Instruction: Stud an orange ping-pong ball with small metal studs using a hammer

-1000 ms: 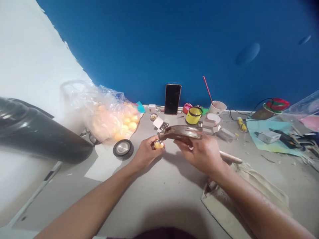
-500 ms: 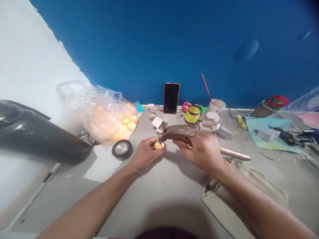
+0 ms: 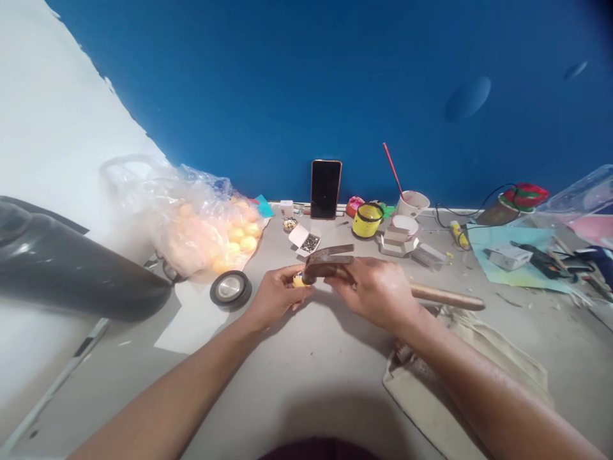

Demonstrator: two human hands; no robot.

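My left hand [image 3: 272, 296] is closed on a small yellow ball [image 3: 297, 280], pinning it on the grey table [image 3: 297, 377]. My right hand [image 3: 376, 291] grips a hammer [image 3: 330, 262] close under its rusty head. The wooden handle [image 3: 445, 298] runs out to the right behind my hand. The hammer head sits right on top of the ball, touching it or nearly so. Most of the ball is hidden by my fingers and the hammer head.
A clear bag of yellow balls [image 3: 211, 223] lies at back left, a black ring-shaped lid [image 3: 230, 289] in front of it. A phone [image 3: 325, 189], a yellow cup [image 3: 366, 221], small boxes [image 3: 401, 233] and tools line the blue wall. A cloth bag [image 3: 460, 390] lies under my right forearm.
The hammer head has come down and to the left onto the ball. My right hand has shifted slightly left with it; the handle now shows further out to the right.
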